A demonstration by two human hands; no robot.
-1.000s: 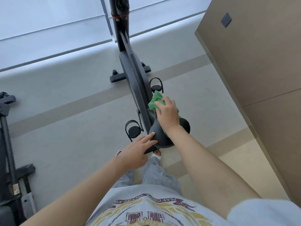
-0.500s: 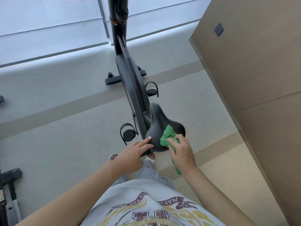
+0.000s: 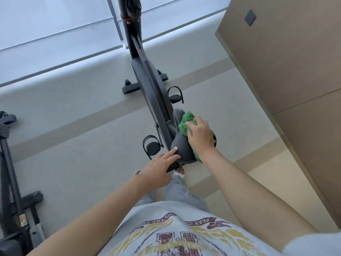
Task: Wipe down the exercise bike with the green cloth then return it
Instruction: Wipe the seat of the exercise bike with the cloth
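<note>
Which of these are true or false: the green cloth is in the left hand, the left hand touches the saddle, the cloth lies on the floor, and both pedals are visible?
1. The green cloth is in the left hand. False: the right hand presses it.
2. The left hand's fingers touch the saddle. True.
3. The cloth lies on the floor. False: it is on the saddle.
4. Both pedals are visible. True.
</note>
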